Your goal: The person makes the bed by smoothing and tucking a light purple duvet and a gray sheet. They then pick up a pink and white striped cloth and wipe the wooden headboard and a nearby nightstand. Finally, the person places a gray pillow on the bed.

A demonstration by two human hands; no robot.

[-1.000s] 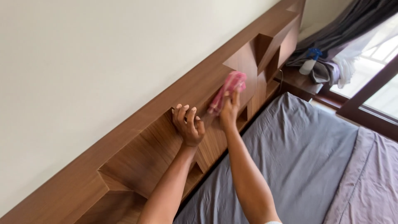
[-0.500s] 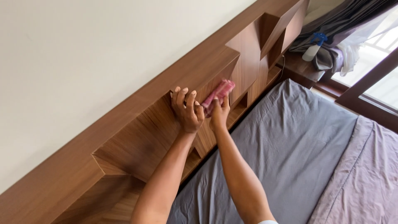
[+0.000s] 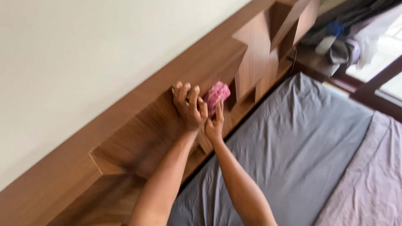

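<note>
Two hands meet at the middle of my frame, both pressed against the wooden headboard (image 3: 138, 138) that runs from lower left to upper right. My left hand (image 3: 190, 106) lies flat on a slanted panel, its fingers (image 3: 182, 93) spread and released, holding nothing, the tips hooked at the panel's upper edge. Just beside it, to the right and touching it at the wrist side, my right hand (image 3: 214, 125) has its fingers clenched on a pink cloth (image 3: 217, 94), bunched into a ball and pushed against the wood right under the overhanging edge of the panel above. The cloth sits just above centre of the frame, between the left fingers and a tall upright panel to its right. Both forearms come up from the bottom edge, bare, close together and nearly parallel. Above the headboard, filling the upper left, is a plain cream wall (image 3: 83, 54). Lower right is the bed (image 3: 293, 142), covered with a grey sheet, and a paler lilac cover (image 3: 372, 180) lies along the right edge. In the upper right corner I see a dark nightstand (image 3: 310, 58) with a heap of clothes (image 3: 347, 46) on it, blurred, and next to that a window frame (image 3: 377, 90) with bright daylight behind it.
</note>
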